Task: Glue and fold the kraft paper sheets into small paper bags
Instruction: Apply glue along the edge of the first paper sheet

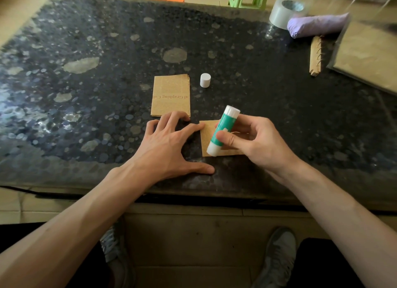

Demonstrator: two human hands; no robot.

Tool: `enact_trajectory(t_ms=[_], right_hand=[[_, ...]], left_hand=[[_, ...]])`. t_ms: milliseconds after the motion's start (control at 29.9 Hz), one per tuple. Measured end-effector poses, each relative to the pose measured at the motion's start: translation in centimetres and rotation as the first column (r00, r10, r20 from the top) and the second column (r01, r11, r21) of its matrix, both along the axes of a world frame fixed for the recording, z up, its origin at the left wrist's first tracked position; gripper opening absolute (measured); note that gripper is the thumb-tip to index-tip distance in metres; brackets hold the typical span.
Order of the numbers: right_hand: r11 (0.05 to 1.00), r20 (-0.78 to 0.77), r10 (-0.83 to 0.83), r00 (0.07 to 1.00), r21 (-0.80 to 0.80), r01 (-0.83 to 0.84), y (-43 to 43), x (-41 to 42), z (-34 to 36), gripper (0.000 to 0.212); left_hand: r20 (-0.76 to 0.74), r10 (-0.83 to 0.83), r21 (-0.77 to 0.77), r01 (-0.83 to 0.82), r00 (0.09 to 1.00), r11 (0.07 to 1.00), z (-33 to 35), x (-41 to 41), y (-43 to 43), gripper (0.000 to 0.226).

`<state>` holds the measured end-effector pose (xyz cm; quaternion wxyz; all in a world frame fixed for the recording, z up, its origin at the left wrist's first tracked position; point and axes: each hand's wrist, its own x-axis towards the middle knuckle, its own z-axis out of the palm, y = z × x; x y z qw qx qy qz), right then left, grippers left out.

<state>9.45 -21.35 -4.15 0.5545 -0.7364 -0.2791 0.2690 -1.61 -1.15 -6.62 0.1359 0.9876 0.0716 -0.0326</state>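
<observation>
Kraft sheet (206, 137) | under right grip (255, 141) clasping glue stick (224, 127) | left grip (167, 148) flat, released, touching its left edge

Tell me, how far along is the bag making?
Looks early. Done: the cap is off, standing on the table. In hand: the right hand grips the glue stick over a small sheet; the left hand touches its edge. Left, likely: folding it, then the stack behind.
</observation>
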Motion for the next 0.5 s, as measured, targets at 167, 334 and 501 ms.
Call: enact_trajectory(t_ms=[167, 334, 501], right_hand=[[0.986, 0.210, -0.166, 0.964, 0.023, 0.164, 1.0, 1.0, -0.6, 0.024], [0.986, 0.380, -0.122, 0.917, -0.062, 0.157, 1.8, 1.8, -1.5, 0.031], [0.978, 0.420, -0.103, 0.902, -0.125, 0.170, 2.0, 1.9, -2.1, 0.033]], left_hand=[[-0.004, 0.001, -0.005, -0.001, 1.000, 1.000, 0.0, 0.0, 0.0, 0.117], [0.008, -0.001, -0.002, 0.001, 1.000, 1.000, 0.0, 0.0, 0.0, 0.115], [0.011, -0.002, 0.001, 0.002, 1.000, 1.000, 0.0, 0.0, -0.1, 0.115]])
